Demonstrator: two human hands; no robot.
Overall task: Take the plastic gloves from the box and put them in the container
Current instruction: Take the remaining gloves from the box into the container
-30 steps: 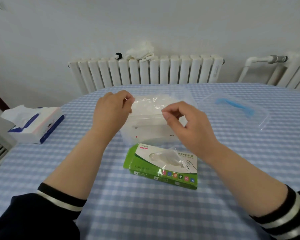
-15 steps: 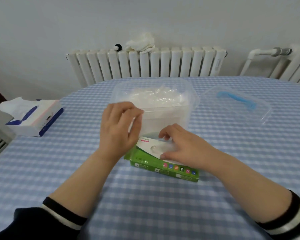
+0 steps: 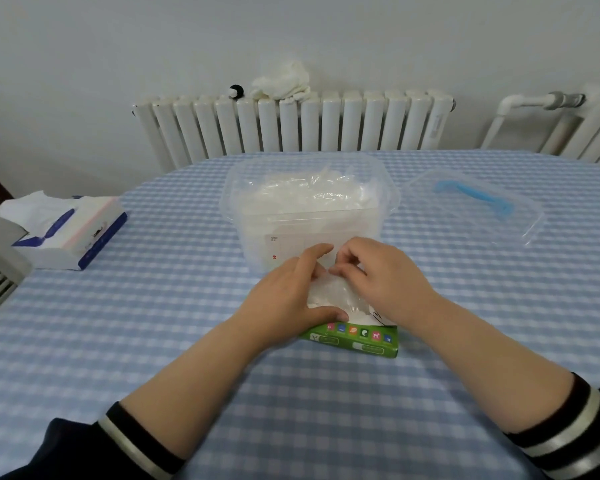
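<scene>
Both hands now sit on the green glove box [image 3: 354, 336], where a second ago they were raised over the container [image 3: 309, 206]. Left hand [image 3: 288, 299] rests on the box's left side, fingers fairly straight; right hand [image 3: 381, 275] pinches the crumpled plastic glove [image 3: 333, 292] at the box opening. More gloves already lie in the container, just behind on the checked worktop [image 3: 153, 341].

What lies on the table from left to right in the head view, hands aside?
Tissue pack → clear container holding gloves, with the green glove box in front of it → clear lid with a blue handle.
</scene>
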